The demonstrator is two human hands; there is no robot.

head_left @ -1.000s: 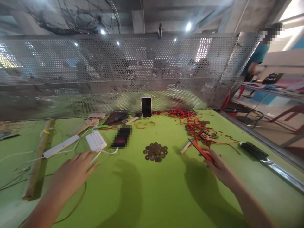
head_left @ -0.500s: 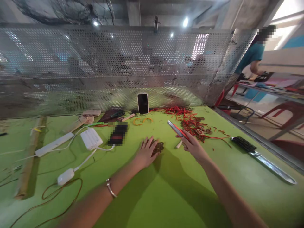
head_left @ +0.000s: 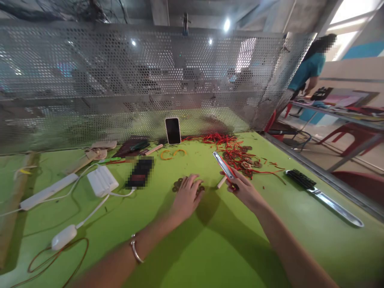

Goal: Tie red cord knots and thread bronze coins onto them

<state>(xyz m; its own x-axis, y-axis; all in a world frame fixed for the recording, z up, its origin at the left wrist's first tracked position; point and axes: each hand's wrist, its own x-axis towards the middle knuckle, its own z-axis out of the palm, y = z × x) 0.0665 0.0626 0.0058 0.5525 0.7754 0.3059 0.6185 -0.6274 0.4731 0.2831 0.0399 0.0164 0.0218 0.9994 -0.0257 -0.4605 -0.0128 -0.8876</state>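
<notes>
My left hand [head_left: 187, 196], with a silver bangle [head_left: 137, 250] on the wrist, lies palm down over a group of dark round coins [head_left: 178, 184]. Its fingers are stretched out and a little apart; part of the group is hidden beneath them. In my right hand [head_left: 240, 187] is a red and silver utility knife [head_left: 222, 164], pointing forward and to the left, raised above the table. Whether its blade is out I cannot make out. A short pale stick [head_left: 221, 182] lies just below the knife. Beyond the right hand, tangled red cords [head_left: 234, 151] lie with more coin-like pieces [head_left: 246, 164].
A phone [head_left: 173, 131] stands against the perforated metal screen [head_left: 120, 88]. On the left are a white power strip [head_left: 49, 192], a white charger box [head_left: 102, 181] and cables. A black-handled brush or blade [head_left: 318, 192] lies right. A co-worker [head_left: 312, 66] stands beyond.
The view has swung slightly right. My left hand has shifted over the coins, which now show on its left side too. The knife has turned, showing more of its silver face.
</notes>
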